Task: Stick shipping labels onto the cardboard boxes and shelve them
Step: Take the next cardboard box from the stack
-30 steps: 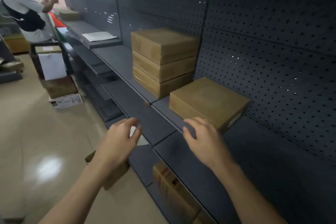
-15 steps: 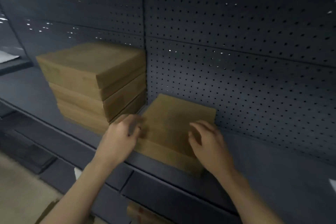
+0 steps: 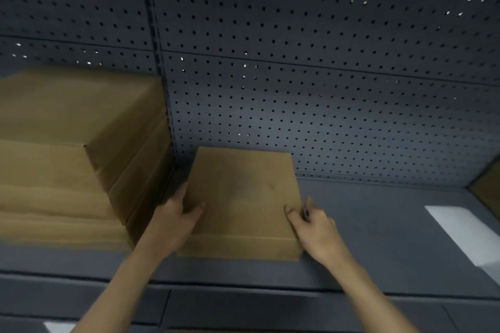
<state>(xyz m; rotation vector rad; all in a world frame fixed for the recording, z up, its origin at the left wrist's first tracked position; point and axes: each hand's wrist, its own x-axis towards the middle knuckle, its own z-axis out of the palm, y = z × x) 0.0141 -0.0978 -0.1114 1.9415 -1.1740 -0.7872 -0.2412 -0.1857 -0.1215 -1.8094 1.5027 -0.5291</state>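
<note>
Box [image 3: 243, 197] flat on shelf [image 3: 378, 227], lid up, back edge close to pegboard [image 3: 324, 105]; touching or not, can't tell. No label visible on lid or front face (may be on a hidden side).

L hand [image 3: 173, 220] clamps box's left edge: thumb over lid, fingers down the side, out of sight. R hand [image 3: 315, 224] at box's right front corner, fingers curled against the side wall, thumb on lid edge; a small dark item seems pinched in it, too blurred to name.

Left of box: stack of boxes [image 3: 81, 157], several high, well taller than box, narrow gap between. Right of box, well apart: white sheet [image 3: 465, 232] lying on shelf; further right, corner of another box [image 3: 487, 192] at frame edge.

Step in hand, judged: squaring box into its slot. To do well: push evenly w/ both hands so it slides straight back, not skewed; keep L fingers clear of gap beside stack; stop at pegboard, front edge parallel w/ shelf lip.
</note>
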